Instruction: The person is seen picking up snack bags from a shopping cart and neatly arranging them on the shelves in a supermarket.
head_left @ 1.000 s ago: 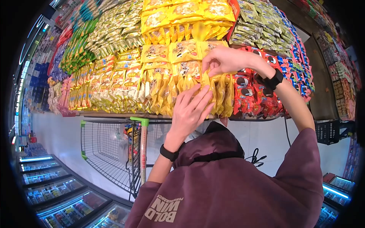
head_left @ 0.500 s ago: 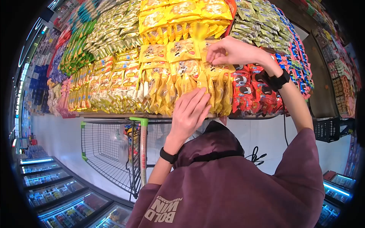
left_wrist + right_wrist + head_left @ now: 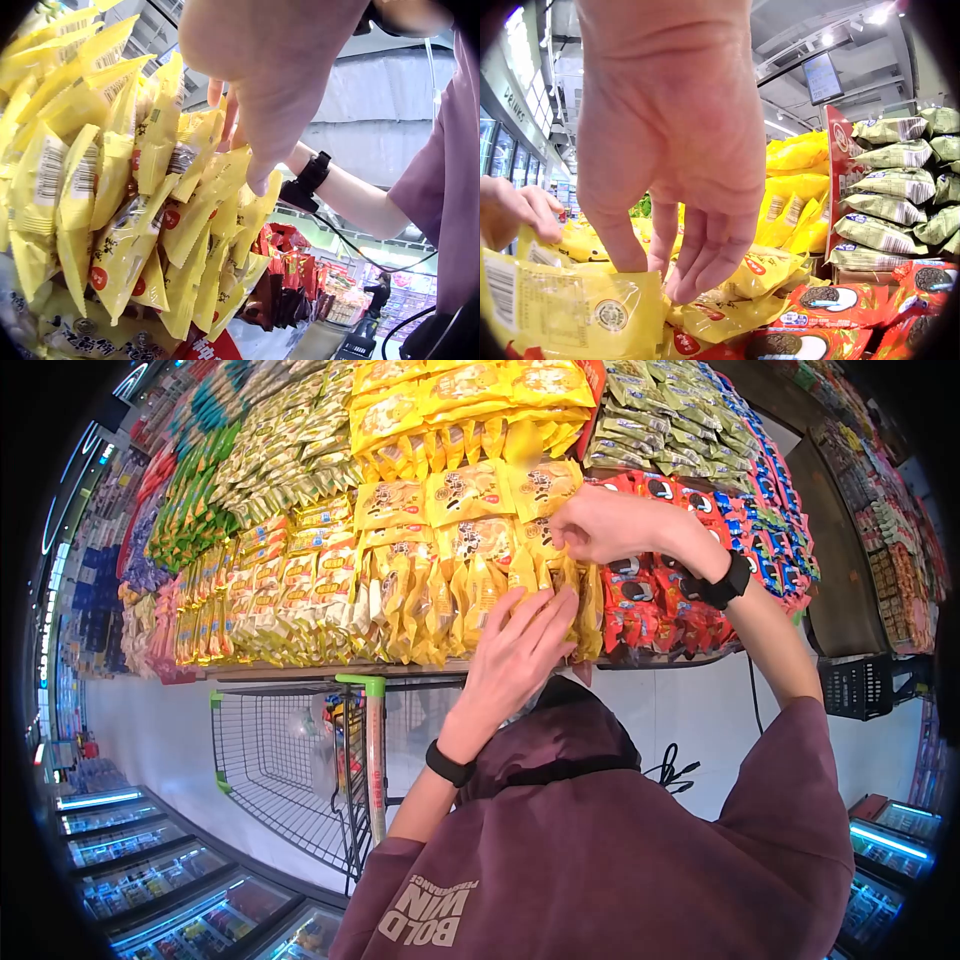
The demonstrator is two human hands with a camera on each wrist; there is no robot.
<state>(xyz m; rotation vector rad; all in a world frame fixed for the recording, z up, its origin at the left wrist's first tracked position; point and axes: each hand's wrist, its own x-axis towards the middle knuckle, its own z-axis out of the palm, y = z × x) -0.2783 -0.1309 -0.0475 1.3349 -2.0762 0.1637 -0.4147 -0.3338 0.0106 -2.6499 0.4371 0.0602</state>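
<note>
Yellow snack bags (image 3: 400, 595) stand packed upright in rows along the front of the display, with flat yellow bags (image 3: 467, 492) behind them. The left hand (image 3: 512, 660) lies over the front bags, its extended fingers resting on their tops. Just right of it, the right hand (image 3: 625, 525) reaches down with bent fingers at the bags' upper edges. In the right wrist view the right hand's fingertips (image 3: 682, 281) touch yellow bags, one bag (image 3: 570, 307) standing close in front; whether they pinch one is unclear. The left wrist view shows the left hand (image 3: 266, 75) above the upright bags (image 3: 120, 247).
Red cookie packs (image 3: 650, 605) adjoin on the right, green packs (image 3: 665, 420) behind them. A wire shopping cart (image 3: 280, 760) stands below the display's front edge at left. A black basket (image 3: 858, 688) is at far right, and lit freezers (image 3: 190, 890) line the lower left.
The right hand lifted away from the upright bags, then came down again slightly farther right. The left hand has shifted a little right, and the view has moved slightly.
</note>
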